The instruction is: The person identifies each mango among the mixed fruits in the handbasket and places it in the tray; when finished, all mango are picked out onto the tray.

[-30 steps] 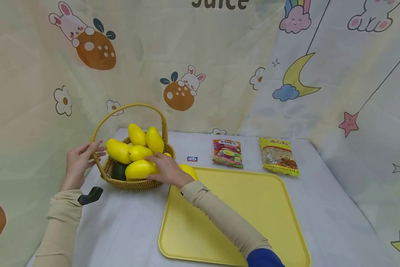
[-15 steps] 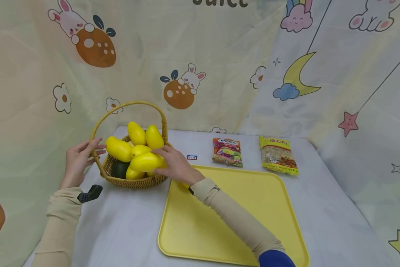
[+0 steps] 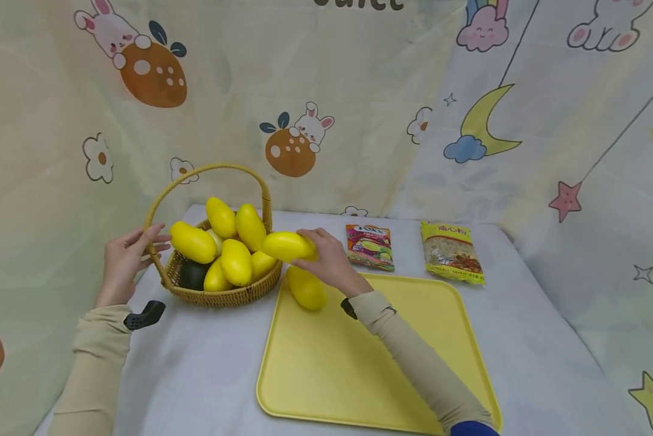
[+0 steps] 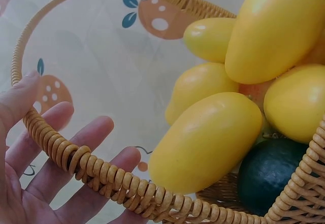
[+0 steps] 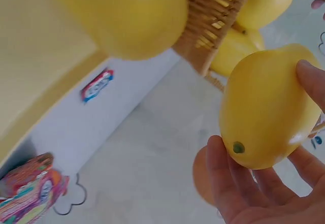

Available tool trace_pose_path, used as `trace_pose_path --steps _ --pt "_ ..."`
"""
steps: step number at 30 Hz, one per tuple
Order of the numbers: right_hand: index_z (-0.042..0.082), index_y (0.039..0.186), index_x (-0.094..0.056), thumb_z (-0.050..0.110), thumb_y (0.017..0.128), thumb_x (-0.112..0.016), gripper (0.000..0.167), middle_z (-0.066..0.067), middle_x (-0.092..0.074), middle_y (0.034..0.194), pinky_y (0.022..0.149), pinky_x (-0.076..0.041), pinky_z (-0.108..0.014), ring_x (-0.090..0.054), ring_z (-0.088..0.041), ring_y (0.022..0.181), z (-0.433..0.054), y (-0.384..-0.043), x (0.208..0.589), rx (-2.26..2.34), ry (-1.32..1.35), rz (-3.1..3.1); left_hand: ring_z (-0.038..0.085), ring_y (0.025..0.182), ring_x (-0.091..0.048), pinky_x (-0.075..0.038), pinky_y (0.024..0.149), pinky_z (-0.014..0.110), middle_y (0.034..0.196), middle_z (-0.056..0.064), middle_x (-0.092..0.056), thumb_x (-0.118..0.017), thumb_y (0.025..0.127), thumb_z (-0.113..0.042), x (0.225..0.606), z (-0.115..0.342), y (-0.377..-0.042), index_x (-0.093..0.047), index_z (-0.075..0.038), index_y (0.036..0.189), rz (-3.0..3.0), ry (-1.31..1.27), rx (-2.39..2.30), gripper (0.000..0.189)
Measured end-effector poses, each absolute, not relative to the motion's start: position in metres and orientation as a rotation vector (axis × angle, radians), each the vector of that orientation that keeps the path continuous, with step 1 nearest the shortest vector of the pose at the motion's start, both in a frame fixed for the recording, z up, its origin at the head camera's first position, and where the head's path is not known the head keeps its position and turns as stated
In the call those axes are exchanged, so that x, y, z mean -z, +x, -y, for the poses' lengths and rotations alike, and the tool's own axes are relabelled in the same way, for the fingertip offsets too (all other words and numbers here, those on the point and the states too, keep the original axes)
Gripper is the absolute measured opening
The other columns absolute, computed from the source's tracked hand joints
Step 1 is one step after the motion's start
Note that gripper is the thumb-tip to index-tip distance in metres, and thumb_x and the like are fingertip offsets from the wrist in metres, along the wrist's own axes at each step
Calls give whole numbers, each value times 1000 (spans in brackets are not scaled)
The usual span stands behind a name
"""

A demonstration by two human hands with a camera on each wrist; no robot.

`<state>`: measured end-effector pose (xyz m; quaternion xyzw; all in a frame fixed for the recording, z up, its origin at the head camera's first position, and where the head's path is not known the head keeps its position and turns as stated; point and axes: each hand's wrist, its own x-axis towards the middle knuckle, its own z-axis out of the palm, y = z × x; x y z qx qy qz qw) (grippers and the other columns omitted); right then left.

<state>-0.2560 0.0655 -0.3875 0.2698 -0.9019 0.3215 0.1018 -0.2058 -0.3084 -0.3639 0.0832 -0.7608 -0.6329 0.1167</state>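
Observation:
My right hand (image 3: pixel 331 257) holds a yellow mango (image 3: pixel 284 246) over the basket's right rim; in the right wrist view, thumb and fingers grip that mango (image 5: pixel 269 107). My left hand (image 3: pixel 124 260) is at the left base of the handle of a wicker basket (image 3: pixel 223 298). In the left wrist view the handle (image 4: pixel 51 140) passes between its thumb and spread fingers (image 4: pixel 91 137). Several yellow mangoes (image 3: pixel 236 262) fill the basket, beside a dark green, smooth fruit (image 3: pixel 193 275). Another mango (image 3: pixel 307 289) lies on the yellow tray (image 3: pixel 359 357), at its back left corner.
Behind the tray stand a small blue-and-red wrapped packet (image 5: pixel 97 85), a red candy bag (image 3: pixel 370 247) and a yellow food bag (image 3: pixel 452 253). A printed cloth backdrop (image 3: pixel 359 163) rises behind the white table (image 3: pixel 538 339).
My right hand has lifted a mango from the basket's front and carried it rightward and up. The mango on the tray now shows more fully. My left hand has stayed at the handle.

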Motion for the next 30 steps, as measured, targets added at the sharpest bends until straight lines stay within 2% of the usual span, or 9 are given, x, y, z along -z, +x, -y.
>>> trace_pose_path --steps 6,11,14,18,24,25,30 --pt "13 133 -55 37 82 -76 60 -8 -61 115 84 -47 -39 -56 -24 97 -88 -258 399 -900 606 2736 -2 79 -68 -51 66 14 87 -18 -72 -61 90 -48 364 308 -206 -58 -11 132 2224 242 1845 56" --pt "12 132 -56 39 82 -75 60 -10 -61 119 90 -46 -43 -56 -28 104 -99 -258 410 -881 443 2803 -3 76 -67 -50 65 13 85 -18 -72 -62 90 -45 364 308 -206 -57 -9 133 2183 234 1892 56" --pt "10 131 -56 40 83 -75 60 -10 -61 125 96 -45 -45 -56 -31 111 -105 -258 417 -878 365 2828 -2 75 -68 -50 65 13 85 -16 -73 -63 91 -41 365 308 -205 -61 -11 129 2130 203 1963 49" --pt "6 127 -59 41 81 -75 60 -12 -64 122 94 -46 -44 -59 -31 109 -112 -258 426 -821 328 2834 -1 74 -68 -51 64 14 85 -14 -73 -64 91 -38 365 308 -205 -66 -15 123 2091 183 1997 39" --pt "2 120 -63 42 80 -77 58 -13 -66 118 92 -47 -42 -60 -31 107 -116 -257 438 -753 307 2849 -2 75 -68 -51 66 14 84 -17 -72 -64 89 -44 365 307 -206 -61 -11 129 2134 237 1926 52" --pt "1 118 -63 43 80 -76 58 -13 -66 118 91 -47 -42 -60 -30 106 -116 -256 440 -747 299 2853 -2 76 -68 -51 66 14 84 -17 -72 -64 89 -44 365 307 -206 -60 -10 130 2136 240 1924 54" --pt "0 111 -66 47 82 -73 56 -13 -69 103 73 -50 -37 -61 -24 78 -117 -255 446 -737 263 2895 0 78 -69 -51 66 14 84 -17 -72 -64 89 -45 365 306 -207 -59 -8 132 2146 245 1917 56"
